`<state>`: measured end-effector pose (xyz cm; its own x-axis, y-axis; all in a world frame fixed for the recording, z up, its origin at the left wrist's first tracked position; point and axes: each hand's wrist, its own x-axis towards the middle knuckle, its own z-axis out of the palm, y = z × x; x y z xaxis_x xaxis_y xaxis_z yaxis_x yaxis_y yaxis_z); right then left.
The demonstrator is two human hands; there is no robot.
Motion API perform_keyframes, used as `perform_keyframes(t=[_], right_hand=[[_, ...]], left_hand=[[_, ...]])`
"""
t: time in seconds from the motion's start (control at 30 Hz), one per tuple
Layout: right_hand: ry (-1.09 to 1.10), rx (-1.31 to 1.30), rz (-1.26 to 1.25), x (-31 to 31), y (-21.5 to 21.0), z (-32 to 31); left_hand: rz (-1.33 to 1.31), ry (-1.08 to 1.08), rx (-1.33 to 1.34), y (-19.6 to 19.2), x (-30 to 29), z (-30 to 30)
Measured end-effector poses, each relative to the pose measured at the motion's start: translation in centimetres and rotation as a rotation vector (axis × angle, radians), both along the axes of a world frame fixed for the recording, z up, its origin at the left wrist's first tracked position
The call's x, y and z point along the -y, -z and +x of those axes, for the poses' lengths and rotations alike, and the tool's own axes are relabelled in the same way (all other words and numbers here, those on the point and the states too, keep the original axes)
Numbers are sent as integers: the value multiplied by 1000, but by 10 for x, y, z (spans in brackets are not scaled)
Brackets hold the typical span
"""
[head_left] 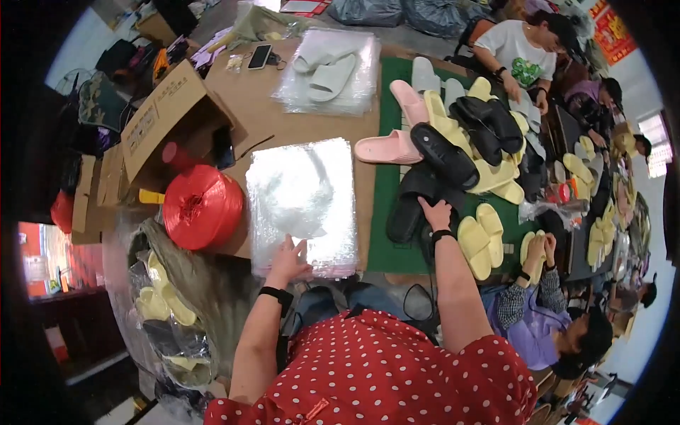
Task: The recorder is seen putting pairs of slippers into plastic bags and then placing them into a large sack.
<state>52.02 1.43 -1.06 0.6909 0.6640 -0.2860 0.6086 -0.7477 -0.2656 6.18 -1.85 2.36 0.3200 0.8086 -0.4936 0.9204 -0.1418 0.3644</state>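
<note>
My left hand [289, 262] rests on the near edge of a stack of clear plastic bags [304, 191], fingers apart, with nothing held. To the right, my right hand [437, 214] grips a black slipper [406, 214] that lies on the green mat [382, 241]; part of its fingers is hidden. Beyond it is a pile of slippers: a pink slipper [388, 147], another black slipper [445, 156] and several pale yellow ones. Just right of my right hand lies a pair of yellow slippers [482, 241].
A big red twine roll [202, 207] and an open cardboard box [173, 117] stand left of the bags. Farther back, grey slippers [331, 76] lie on another bag stack [368, 64], near a phone [260, 57]. Co-workers sit along the right; one person's hands [542, 248] handle a yellow slipper.
</note>
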Motion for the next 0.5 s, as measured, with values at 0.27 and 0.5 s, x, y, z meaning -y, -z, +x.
perform_keyframes(t=[0.27, 0.5], right_hand=[[-217, 82, 340, 60, 30, -3], [-418, -47, 281, 113, 4, -77]], left_hand=[[118, 80, -12, 4, -4, 4], [197, 150, 128, 2, -7, -15]])
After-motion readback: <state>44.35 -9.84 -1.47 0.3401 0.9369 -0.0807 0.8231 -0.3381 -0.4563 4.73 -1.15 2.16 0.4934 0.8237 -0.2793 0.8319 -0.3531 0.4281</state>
